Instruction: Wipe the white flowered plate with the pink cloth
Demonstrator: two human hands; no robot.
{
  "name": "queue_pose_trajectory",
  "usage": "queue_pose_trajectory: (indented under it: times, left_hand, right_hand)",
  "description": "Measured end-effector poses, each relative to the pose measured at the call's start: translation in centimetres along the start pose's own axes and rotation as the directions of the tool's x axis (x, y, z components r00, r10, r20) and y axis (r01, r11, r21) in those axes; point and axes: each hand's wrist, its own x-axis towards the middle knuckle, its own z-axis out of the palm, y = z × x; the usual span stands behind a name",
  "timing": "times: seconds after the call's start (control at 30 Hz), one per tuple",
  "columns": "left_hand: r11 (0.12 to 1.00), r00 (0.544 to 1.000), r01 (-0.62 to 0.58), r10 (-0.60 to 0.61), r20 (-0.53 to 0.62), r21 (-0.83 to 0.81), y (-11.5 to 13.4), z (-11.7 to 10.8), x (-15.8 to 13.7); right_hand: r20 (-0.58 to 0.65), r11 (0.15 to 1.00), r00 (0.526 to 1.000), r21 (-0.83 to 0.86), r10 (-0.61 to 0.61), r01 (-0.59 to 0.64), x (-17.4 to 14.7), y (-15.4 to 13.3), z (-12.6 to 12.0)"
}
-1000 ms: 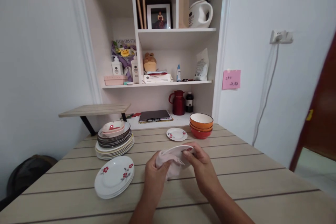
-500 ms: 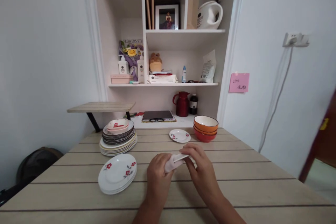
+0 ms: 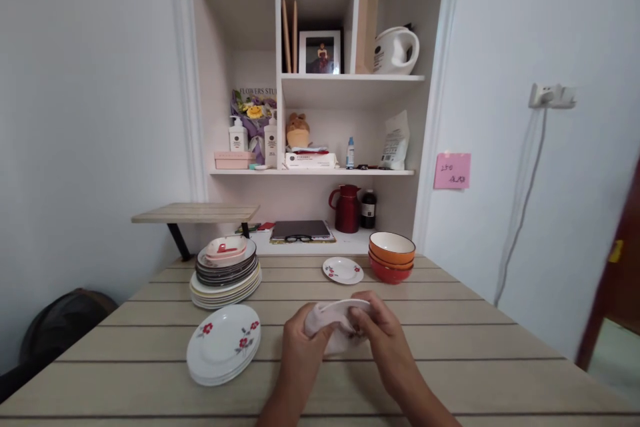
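Between my hands, above the middle of the table, a small white plate (image 3: 344, 309) is held tilted, with part of a dark pattern showing near my right fingers. My left hand (image 3: 303, 341) is closed on a pale pinkish cloth (image 3: 314, 320), which lies against the plate's left side and covers part of it. At the plate's right rim my right hand (image 3: 384, 332) grips with thumb and fingers. A stack of white plates with red flowers (image 3: 223, 341) sits left of my left hand. One small flowered plate (image 3: 343, 270) lies flat beyond my hands.
Orange and red bowls (image 3: 392, 257) are stacked at the back right of the wooden table (image 3: 475, 373). A tall pile of plates (image 3: 226, 280) topped by small pink dishes (image 3: 226, 248) stands back left, near a raised wooden stand (image 3: 196, 213). Behind are a red jug (image 3: 347, 209) and a laptop (image 3: 301, 229).
The plate has turned from nearly edge-on to show more of its face, and my right thumb has moved onto it. The camera view has tilted up slightly.
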Motion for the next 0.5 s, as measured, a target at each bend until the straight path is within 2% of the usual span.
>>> queue_pose_trajectory:
  times: [0.1,0.17,0.27,0.33,0.4,0.43,0.5]
  left_hand:
    - [0.995,0.998,0.059,-0.062,-0.034,-0.075,0.3,0.1,0.1]
    - [0.998,0.996,0.048,-0.052,-0.079,-0.045,0.2,0.2,0.1]
    - [0.998,0.991,-0.004,0.014,-0.132,0.069,-0.5,0.3,0.1]
    - [0.982,0.984,-0.101,0.122,-0.13,0.159,-0.9,0.2,0.0]
    - [0.93,0.953,-0.257,0.289,-0.092,0.264,-1.3,-0.1,-0.1]
    - [0.885,0.924,-0.339,0.377,-0.065,0.32,-1.4,-0.3,-0.1]
    - [0.775,0.853,-0.47,0.522,-0.009,0.423,-1.5,-0.6,-0.1]
  right_hand:
    - [-0.043,0.977,0.993,0.19,0.109,-0.099,-0.1,0.1,0.4]
    - [-0.008,0.961,0.99,0.243,0.141,-0.135,0.0,0.2,0.4]
    - [-0.009,0.988,0.994,0.11,0.111,-0.109,0.2,0.6,0.4]
    - [-0.094,0.994,0.995,-0.107,-0.029,0.019,0.4,0.7,0.3]
    - [-0.117,0.926,0.965,-0.329,-0.234,0.185,0.4,0.7,0.3]
    - [-0.087,0.873,0.941,-0.411,-0.326,0.264,0.3,0.7,0.3]
    - [0.023,0.785,0.909,-0.496,-0.415,0.371,0.2,0.5,0.1]
